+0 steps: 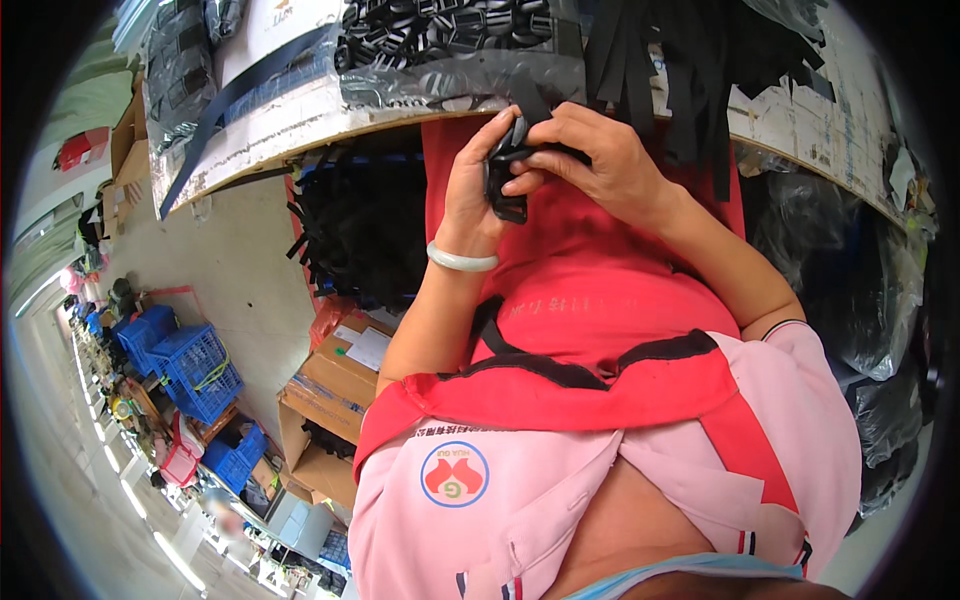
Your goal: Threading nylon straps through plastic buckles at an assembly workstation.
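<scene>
Both hands meet over my red apron [590, 260], just off the near edge of the worktable. My left hand [475, 175], with a pale bangle [462, 260] on its wrist, is closed around a black plastic buckle [510, 207]. Thumb and fingers of my right hand [600, 155] pinch a black webbing strap [535, 100] where it meets the buckle. The fingers partly cover that spot, so how far the strap runs through the buckle cannot be made out.
On the worktable [270, 120] a clear plastic bag holds a heap of black buckles [440, 35]. Loose black straps [665, 80] hang over its edge to the right. Cardboard boxes [335, 385] and blue crates [200, 370] stand on the left. Plastic bags [850, 270] hang at right.
</scene>
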The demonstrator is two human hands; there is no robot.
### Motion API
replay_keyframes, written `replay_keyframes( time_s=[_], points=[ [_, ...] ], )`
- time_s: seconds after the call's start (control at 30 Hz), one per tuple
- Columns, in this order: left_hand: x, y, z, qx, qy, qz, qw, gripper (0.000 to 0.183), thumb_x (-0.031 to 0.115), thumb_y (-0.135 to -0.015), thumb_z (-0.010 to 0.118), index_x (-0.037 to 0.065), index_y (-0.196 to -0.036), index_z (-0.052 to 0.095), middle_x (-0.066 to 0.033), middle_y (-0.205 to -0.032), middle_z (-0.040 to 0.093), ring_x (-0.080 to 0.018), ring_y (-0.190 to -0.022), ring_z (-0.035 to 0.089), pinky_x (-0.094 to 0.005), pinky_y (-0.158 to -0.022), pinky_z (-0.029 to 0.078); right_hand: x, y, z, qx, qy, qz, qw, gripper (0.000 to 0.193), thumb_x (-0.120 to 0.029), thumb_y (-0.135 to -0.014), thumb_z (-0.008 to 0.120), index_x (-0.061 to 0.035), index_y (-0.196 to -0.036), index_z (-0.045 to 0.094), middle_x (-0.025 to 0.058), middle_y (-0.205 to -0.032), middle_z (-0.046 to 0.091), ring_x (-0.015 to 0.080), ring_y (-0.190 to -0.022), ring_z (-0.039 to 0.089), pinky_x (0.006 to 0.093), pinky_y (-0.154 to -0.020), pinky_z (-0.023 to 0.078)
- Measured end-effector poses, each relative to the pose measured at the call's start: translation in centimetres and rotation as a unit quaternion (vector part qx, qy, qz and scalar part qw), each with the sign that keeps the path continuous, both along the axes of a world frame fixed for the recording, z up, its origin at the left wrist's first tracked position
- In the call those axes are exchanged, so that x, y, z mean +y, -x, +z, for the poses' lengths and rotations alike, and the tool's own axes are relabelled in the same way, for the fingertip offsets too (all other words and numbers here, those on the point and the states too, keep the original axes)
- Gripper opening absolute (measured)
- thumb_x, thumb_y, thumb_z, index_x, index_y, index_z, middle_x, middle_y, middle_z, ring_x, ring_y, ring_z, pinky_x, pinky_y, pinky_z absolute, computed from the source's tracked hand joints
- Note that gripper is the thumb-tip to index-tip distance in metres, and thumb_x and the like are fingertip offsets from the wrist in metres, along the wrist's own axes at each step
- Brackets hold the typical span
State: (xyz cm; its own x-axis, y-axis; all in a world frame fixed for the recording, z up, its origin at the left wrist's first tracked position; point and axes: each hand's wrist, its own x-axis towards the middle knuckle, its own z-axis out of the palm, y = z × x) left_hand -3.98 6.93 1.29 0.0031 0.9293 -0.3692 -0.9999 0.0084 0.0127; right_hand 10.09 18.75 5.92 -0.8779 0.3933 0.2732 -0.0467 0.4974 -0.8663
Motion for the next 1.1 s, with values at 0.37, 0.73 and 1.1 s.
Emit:
replay_keyframes(
  time_s=[0.37,0.73,1.1],
  points=[
    [-3.9,-2.5,-2.6,-0.111,0.03,0.058,0.992,0.027,0.027,-0.097,0.05,0.006,-0.099,0.067,-0.0125,-0.1,0.068,-0.0314,-0.103,0.064,-0.0455,-0.072,0.061,-1.2,-1.0,-0.7,-0.12,0.31,-0.037,0.942,0.017,-0.019,-0.09,0.067,-0.0024,-0.096,0.066,-0.0014,-0.065,0.06,0.0025,-0.057,0.053,0.0177,-0.051,0.043],
    [-4.8,-2.1,-2.5,-0.177,0.083,0.116,0.974,0.02,0.021,-0.095,0.054,0.006,-0.096,0.067,-0.0096,-0.1,0.068,-0.0297,-0.103,0.062,-0.0464,-0.091,0.053,-2.2,-1.0,-1.0,-0.118,0.298,-0.069,0.945,0.021,-0.022,-0.088,0.069,-0.0025,-0.096,0.066,-0.0025,-0.067,0.057,0.0018,-0.056,0.052,0.0179,-0.05,0.042],
    [-4.9,-2.2,-1.1,-0.044,0.055,0.063,0.996,0.015,0.014,-0.092,0.06,0.004,-0.102,0.065,-0.0099,-0.091,0.065,-0.0201,-0.075,0.062,-0.0182,-0.039,0.041,-3.1,-1.3,-1.2,-0.124,0.301,-0.07,0.943,0.02,-0.022,-0.089,0.068,-0.004,-0.096,0.066,-0.0028,-0.068,0.057,0.0023,-0.057,0.052,0.0181,-0.05,0.042]
  ],
)
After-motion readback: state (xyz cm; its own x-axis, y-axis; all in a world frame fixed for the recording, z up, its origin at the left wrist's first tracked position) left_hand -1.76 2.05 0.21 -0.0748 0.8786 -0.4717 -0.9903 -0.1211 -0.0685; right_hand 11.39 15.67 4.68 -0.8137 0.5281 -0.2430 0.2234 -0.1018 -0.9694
